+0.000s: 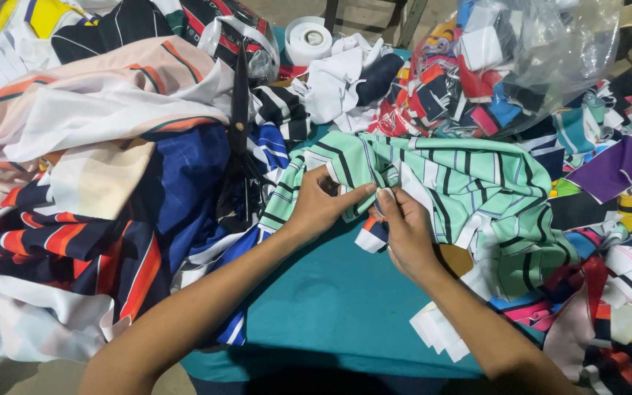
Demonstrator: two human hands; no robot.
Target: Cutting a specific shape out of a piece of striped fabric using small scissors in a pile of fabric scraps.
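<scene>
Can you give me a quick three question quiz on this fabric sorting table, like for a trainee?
1. True or false: both hands, left hand and right hand, pinch the green striped fabric.
2. What lies on the heap left of the hands? A. black scissors B. a hammer C. a ruler
3. Fill in: the clear plastic bag of cloth scraps sits at the top ____ of the teal table.

Key: 1 true. 2 A. 3 right. The white tape roll lies at the top centre, apart from the bag.
</scene>
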